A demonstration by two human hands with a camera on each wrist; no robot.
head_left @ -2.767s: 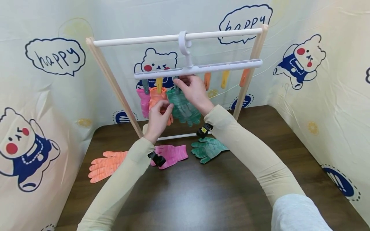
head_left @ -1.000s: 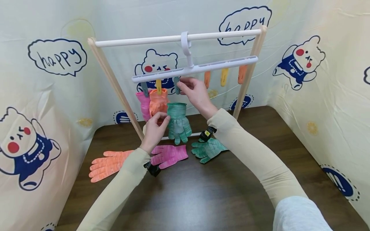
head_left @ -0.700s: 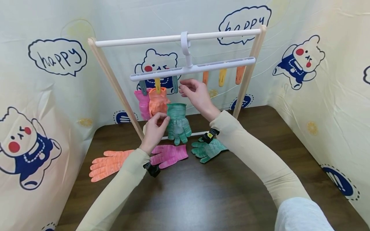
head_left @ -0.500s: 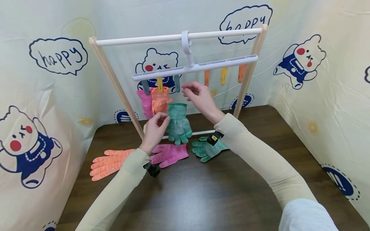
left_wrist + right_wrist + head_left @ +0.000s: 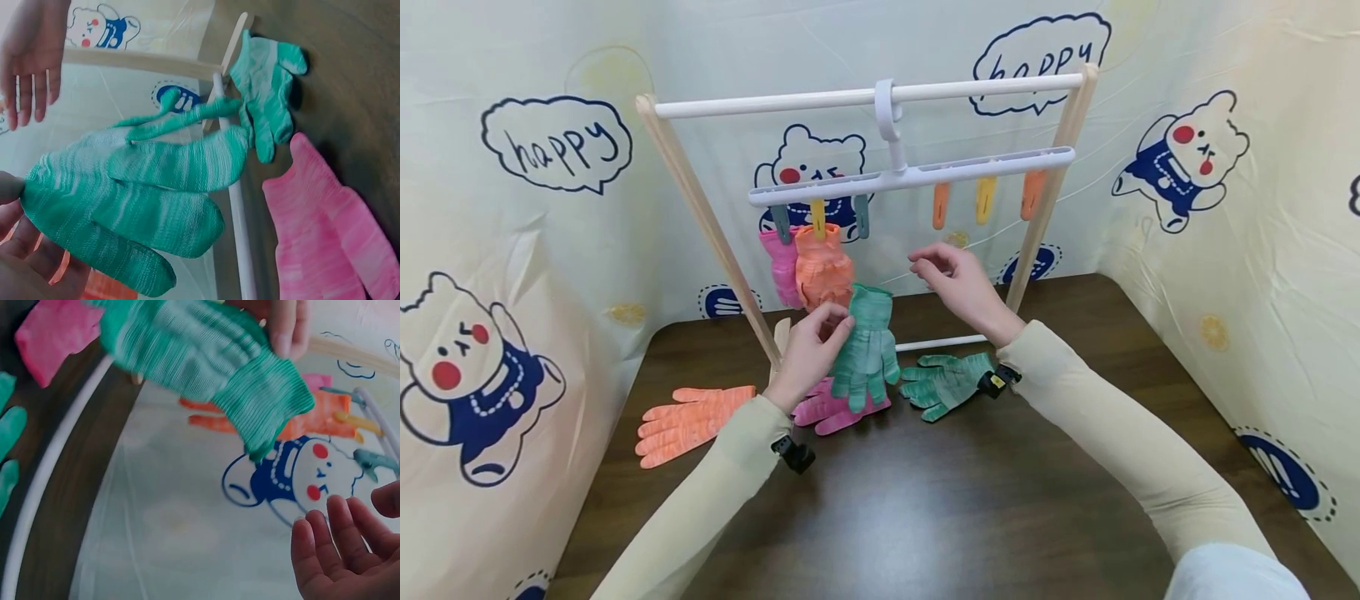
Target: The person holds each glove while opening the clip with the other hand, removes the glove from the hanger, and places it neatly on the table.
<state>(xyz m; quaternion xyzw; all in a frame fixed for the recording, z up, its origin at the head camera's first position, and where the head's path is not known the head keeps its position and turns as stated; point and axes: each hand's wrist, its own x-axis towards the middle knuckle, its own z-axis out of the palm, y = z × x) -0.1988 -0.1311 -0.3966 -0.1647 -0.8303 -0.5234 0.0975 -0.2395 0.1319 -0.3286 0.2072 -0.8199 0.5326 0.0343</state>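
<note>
My left hand [image 5: 808,350] pinches a green glove [image 5: 868,350] near its cuff, between thumb and fingers. The glove hangs fingers down, below a grey-green clothespin [image 5: 862,217] that holds nothing. My right hand [image 5: 966,287] is off to the right in the air, fingers loosely bent and holding nothing; the right wrist view shows its fingers apart from the glove. On the white clip hanger [image 5: 917,175], an orange glove [image 5: 823,267] hangs from a yellow clothespin [image 5: 817,218], and a pink glove [image 5: 784,262] from another grey-green clothespin [image 5: 782,223].
Three gloves lie on the brown table [image 5: 925,500]: an orange glove [image 5: 692,421], a pink glove [image 5: 827,412] partly behind the held one, and a second green glove [image 5: 943,383]. The hanger hooks over a wooden rack [image 5: 775,104]. Orange and yellow clothespins [image 5: 985,200] hang at its right.
The green glove came out of the grey-green clothespin and moved down with my left hand. My right hand let go of that clothespin and drew away right and down.
</note>
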